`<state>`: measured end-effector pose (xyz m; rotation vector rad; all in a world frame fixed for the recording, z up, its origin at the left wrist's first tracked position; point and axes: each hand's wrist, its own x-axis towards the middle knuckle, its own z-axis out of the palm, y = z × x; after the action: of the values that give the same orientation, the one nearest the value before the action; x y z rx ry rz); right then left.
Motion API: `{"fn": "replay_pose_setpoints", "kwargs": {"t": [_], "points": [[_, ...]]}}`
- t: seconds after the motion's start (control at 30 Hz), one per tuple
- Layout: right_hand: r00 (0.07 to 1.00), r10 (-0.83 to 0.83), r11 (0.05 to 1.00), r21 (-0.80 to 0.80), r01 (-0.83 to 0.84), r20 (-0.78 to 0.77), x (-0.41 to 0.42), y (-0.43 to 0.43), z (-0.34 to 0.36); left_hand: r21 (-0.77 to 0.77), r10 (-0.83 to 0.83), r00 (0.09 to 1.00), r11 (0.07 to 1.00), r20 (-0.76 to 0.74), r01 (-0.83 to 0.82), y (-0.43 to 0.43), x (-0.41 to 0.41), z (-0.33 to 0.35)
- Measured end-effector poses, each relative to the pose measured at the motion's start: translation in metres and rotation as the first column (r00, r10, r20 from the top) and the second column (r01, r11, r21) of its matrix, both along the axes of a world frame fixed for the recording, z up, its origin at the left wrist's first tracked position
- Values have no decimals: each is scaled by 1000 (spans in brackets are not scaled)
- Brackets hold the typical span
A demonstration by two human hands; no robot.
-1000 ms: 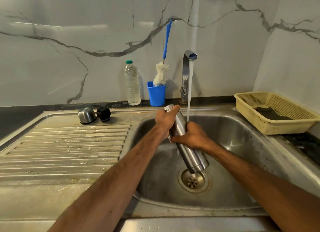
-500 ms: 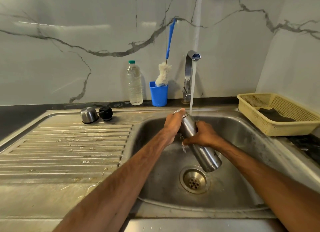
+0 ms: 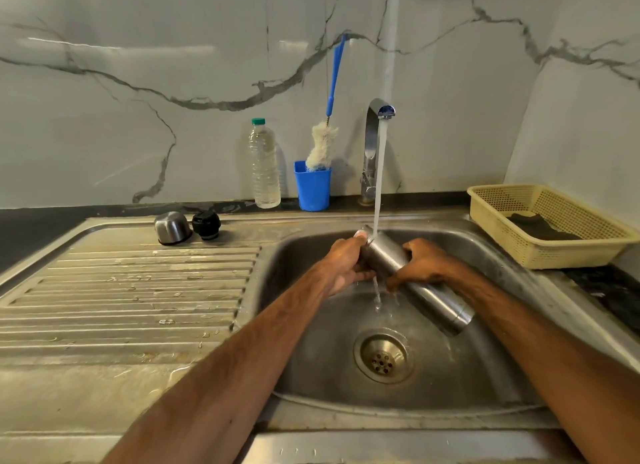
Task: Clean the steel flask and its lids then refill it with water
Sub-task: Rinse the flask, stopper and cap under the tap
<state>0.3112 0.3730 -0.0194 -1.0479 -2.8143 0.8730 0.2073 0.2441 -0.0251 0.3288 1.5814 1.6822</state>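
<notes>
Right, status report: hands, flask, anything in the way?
Left hand and right hand grip steel flask, tilted under running tap. Steel lid and black lid off, on drainboard. Nothing blocking.

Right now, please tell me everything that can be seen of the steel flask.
The steel flask is a slim cylinder of brushed silver-grey metal with a faint ring near its base. It is wet and is held tilted over the sink basin, top end up to the left, base down to the right. The left hand grips its top end, mostly hiding the mouth. The right hand grips its middle. The water stream from the tap strikes it near the top and runs off underneath.
</notes>
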Motion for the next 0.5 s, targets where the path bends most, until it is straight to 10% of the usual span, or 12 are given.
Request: {"fn": "replay_pose_setpoints", "kwargs": {"t": [0.3,0.5], "points": [[997,-73,968,-240,73,10,9,7,0,-23,-69,997,997,42,70,-3,4,-3],[976,-162,756,-655,28,-145,15,1,-1,-92,-221,972,973,-80,214,1,9,-3]]}}
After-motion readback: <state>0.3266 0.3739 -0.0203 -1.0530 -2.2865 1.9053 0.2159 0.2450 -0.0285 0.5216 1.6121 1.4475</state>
